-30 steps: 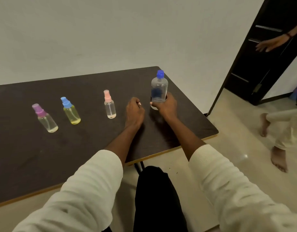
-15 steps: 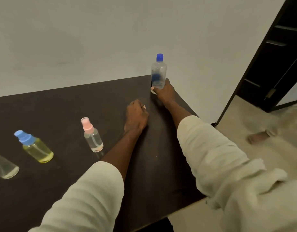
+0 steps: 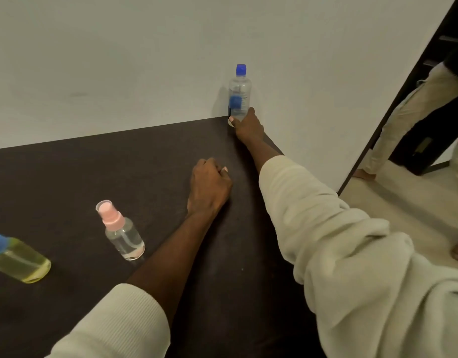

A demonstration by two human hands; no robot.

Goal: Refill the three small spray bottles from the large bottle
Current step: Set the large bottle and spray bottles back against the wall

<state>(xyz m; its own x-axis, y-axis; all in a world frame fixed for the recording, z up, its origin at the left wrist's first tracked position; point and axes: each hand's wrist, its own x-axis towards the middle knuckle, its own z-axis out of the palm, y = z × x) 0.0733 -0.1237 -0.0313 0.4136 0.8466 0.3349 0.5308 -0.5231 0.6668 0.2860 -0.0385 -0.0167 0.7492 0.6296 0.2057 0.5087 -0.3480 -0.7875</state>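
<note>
The right hand point(image 3: 248, 125) grips the base of the large bottle point(image 3: 239, 95) standing at the tabletop's point(image 3: 93, 177) far corner. The left hand point(image 3: 209, 188) rests on the tabletop, fingers curled and holding nothing.

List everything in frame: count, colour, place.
large bottle: 1, clear with blue cap, upright at table's far right corner
pink sprayer: 1, clear with pink top, table centre-left
blue sprayer: 1, yellow liquid, blue top, left edge, cut off
table: 1, dark brown, against wall
wall: 1, white, behind table
door: 1, dark, right
bystander: 1, beige trousers, barefoot, in doorway
left hand: fist on table, holds nothing
right hand: grips large bottle's base
</note>
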